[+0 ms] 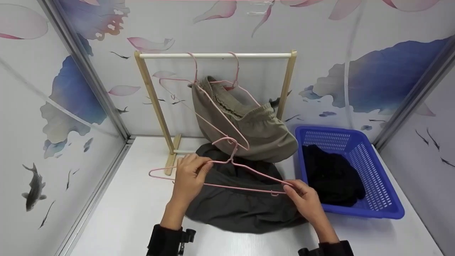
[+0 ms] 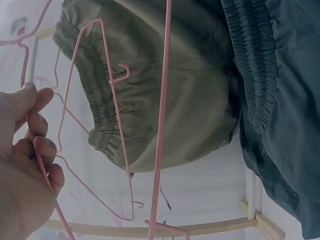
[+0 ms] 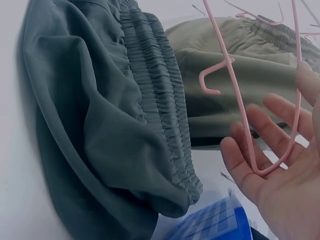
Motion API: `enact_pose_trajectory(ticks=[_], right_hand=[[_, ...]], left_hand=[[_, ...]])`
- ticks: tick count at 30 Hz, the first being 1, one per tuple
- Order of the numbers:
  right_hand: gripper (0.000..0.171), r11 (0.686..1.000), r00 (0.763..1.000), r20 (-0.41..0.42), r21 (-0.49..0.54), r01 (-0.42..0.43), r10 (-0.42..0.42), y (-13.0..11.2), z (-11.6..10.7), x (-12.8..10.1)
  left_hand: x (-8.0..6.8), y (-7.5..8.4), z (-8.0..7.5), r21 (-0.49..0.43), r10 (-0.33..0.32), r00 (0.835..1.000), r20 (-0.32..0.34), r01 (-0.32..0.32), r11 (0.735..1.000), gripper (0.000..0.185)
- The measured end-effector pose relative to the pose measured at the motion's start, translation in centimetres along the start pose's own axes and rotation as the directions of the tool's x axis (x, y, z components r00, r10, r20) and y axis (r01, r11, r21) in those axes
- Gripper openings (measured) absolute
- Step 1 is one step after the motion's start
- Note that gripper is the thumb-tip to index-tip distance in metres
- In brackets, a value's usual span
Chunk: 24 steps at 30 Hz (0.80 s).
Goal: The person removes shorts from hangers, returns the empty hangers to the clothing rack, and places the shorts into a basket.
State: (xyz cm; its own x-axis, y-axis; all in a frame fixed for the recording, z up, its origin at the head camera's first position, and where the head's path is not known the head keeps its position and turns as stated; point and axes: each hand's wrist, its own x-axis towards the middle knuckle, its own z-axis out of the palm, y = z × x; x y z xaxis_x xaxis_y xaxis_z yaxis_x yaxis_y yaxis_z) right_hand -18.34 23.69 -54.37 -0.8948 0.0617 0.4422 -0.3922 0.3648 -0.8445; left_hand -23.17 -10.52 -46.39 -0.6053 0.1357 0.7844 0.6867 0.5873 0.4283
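Note:
Both hands hold a pink wire hanger [image 1: 231, 160] level above a dark grey garment [image 1: 241, 209] spread on the white table. My left hand [image 1: 190, 176] grips the hanger's left arm near the hook; its fingers [image 2: 42, 150] pinch the wire. My right hand [image 1: 302, 195] pinches the right tip, and in the right wrist view the hanger's corner [image 3: 265, 172] lies across my fingers [image 3: 272, 135]. The grey garment's gathered waistband [image 3: 160, 100] faces the rack. Behind it an olive garment [image 1: 249, 124] hangs from a pink hanger on the rack.
A wooden rack [image 1: 151, 92] with a white rod [image 1: 213, 55] stands at the back, carrying two pink hangers. A blue plastic basket [image 1: 330, 128] holding black clothing [image 1: 332, 177] sits at the right. Patterned walls close in the table on three sides.

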Motion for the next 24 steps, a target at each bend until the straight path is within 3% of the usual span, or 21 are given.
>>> enact_pose_trajectory(ticks=[7, 16, 20, 24], right_hand=[[0.015, 0.998, 0.999, 0.002, 0.043, 0.039, -0.039, 0.5, -0.3, -0.5], [0.021, 0.998, 0.991, -0.115, -0.001, -0.065, 0.065, 0.2, -0.8, -0.8], [0.020, 0.991, 0.981, -0.142, 0.053, -0.123, 0.129, 0.1, -1.0, -1.0], [0.021, 0.993, 0.976, -0.184, 0.038, -0.107, 0.113, 0.2, -1.3, -1.1]], left_hand=[[-0.2, 0.3, 0.8, -0.019, 0.044, 0.999, 0.000, -0.044, 0.999, 0.006], [-0.5, 0.7, 1.5, -0.019, 0.016, 1.000, 0.022, -0.015, 1.000, 0.018], [-0.6, 0.7, 1.8, -0.019, 0.014, 0.999, 0.037, -0.013, 1.000, 0.024], [-0.8, 0.7, 2.0, -0.029, 0.001, 0.999, 0.046, 0.000, 1.000, 0.035]])
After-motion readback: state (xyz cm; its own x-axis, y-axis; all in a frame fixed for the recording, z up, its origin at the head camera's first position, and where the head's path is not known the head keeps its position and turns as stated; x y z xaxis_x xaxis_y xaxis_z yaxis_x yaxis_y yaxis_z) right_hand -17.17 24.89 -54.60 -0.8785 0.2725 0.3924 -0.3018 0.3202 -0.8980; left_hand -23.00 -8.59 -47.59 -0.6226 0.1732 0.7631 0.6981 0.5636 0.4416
